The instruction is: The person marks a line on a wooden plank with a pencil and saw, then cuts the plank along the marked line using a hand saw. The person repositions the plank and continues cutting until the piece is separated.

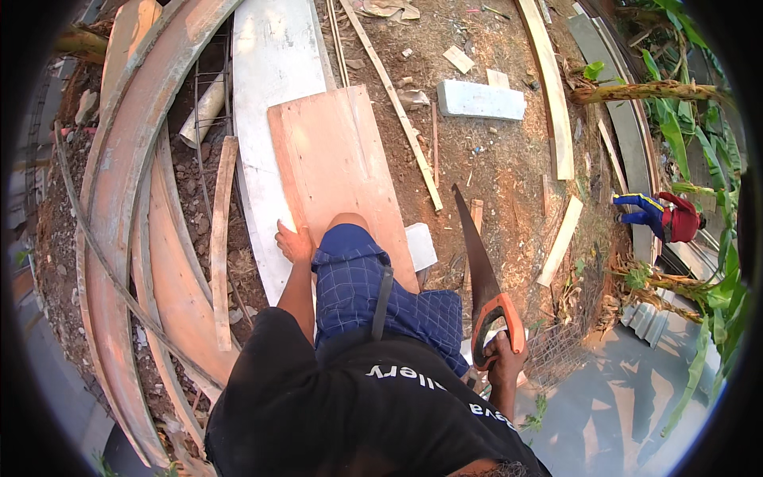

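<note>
Through the camera, I saw the right hand (pixel 505 362) with fingers wrapped around a saw (pixel 478 262). The left hand (pixel 295 243), fingers loosely spread, rested at a wooden board's edge (pixel 281 159).

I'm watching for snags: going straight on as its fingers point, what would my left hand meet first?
Probably the long whitish board left of the wooden panel; whether your left hand already touches it is unclear.

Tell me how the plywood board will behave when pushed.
The board is probably stiff: it looks flat, without visible sagging. It may tip if pressed on its right side, which extends past the white plank.
</note>
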Demonstrator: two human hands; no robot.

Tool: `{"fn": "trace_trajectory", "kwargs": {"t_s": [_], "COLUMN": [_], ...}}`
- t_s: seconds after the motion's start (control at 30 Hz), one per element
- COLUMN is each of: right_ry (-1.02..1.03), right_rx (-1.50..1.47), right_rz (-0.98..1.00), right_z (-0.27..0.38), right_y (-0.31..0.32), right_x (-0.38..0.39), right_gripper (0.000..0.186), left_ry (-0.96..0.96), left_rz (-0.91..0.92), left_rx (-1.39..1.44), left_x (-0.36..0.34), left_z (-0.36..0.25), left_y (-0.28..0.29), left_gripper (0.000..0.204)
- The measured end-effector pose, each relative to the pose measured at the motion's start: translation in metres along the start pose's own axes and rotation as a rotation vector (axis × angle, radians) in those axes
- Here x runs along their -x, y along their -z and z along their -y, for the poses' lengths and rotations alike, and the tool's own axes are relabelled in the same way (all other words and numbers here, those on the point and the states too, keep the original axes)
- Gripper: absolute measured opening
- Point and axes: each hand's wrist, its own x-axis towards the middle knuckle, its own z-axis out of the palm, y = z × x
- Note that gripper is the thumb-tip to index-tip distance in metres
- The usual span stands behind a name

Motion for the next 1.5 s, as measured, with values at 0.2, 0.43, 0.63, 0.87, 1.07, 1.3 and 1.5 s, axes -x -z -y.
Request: {"fn": "trace_trajectory", "kwargs": {"t_s": [0.2, 0.43, 0.63, 0.87, 1.07, 1.3, 1.5], "right_ry": [-0.06, 0.077, 0.148, 0.331, 0.556, 0.389, 0.461], "right_rx": [-0.048, 0.036, -0.167, -0.091, 0.654, 0.727, 0.494], "right_rz": [0.104, 0.237, 0.225, 0.408, 0.419, 0.451, 0.488], "right_z": [-0.057, -0.102, -0.128, -0.187, -0.251, -0.267, -0.29], "right_y": [0.049, 0.102, 0.115, -0.017, -0.111, -0.133, -0.122], "right_x": [-0.021, -0.051, -0.037, -0.11, -0.164, -0.164, -0.172], "right_gripper": [0.028, 0.035, 0.047, 0.068, 0.075, 0.076, 0.069], "left_ry": [0.049, 0.104, -0.117, -0.051, -0.089, -0.221, -0.328], "left_rz": [0.319, 0.461, 0.317, 0.228, 0.284, 0.347, 0.543], "left_rx": [0.227, 0.513, -0.112, -0.139, -0.168, -0.217, 0.463], "left_x": [-0.002, 0.01, 0.017, 0.048, 0.043, 0.025, 0.047], "left_z": [0.048, 0.062, 0.046, 0.027, 0.026, 0.045, 0.064], "left_y": [-0.03, -0.051, -0.055, -0.045, -0.029, -0.01, 0.012], "left_gripper": [0.094, 0.093, 0.097, 0.097, 0.102, 0.104, 0.094]}}
